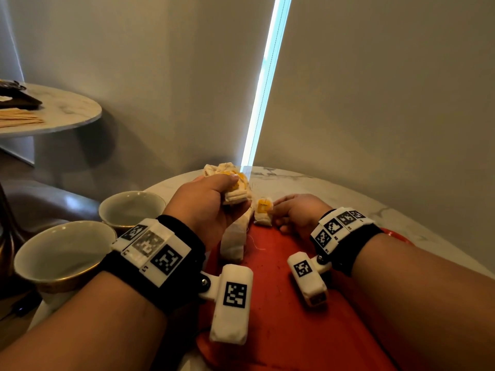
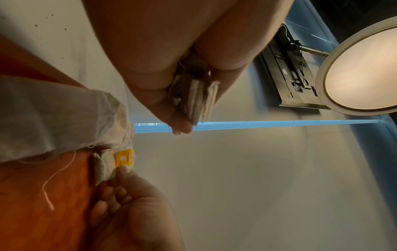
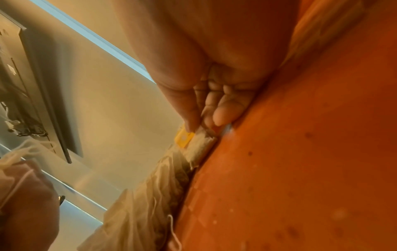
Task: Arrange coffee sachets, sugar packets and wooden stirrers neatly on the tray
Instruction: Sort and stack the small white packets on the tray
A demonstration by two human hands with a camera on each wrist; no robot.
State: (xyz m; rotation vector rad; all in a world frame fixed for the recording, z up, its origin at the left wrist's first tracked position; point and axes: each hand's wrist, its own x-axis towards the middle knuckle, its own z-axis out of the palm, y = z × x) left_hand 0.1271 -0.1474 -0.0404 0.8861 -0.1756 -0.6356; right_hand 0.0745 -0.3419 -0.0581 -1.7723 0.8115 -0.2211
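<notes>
My left hand [image 1: 227, 192] is raised over the far edge of the red tray [image 1: 281, 303] and grips a bundle of pale sachets with yellow tags [image 1: 237, 183]; the wrist view shows the bundle [image 2: 193, 98] squeezed between thumb and fingers. My right hand [image 1: 276, 210] pinches a single sachet with a yellow tag [image 1: 263, 214] at the tray's far rim, its lower edge touching the tray [image 3: 300, 169]. Thumb and forefinger hold that sachet [image 3: 199, 147] near its tag. To its left, several sachets [image 1: 234, 242] lie in a row on the tray.
Two empty cups [image 1: 131, 207] [image 1: 59, 255] stand left of the tray on the marble table [image 1: 348, 194]. A second round table at far left carries wooden stirrers [image 1: 18, 117] and a dark tray [image 1: 18, 100]. A wall stands close behind.
</notes>
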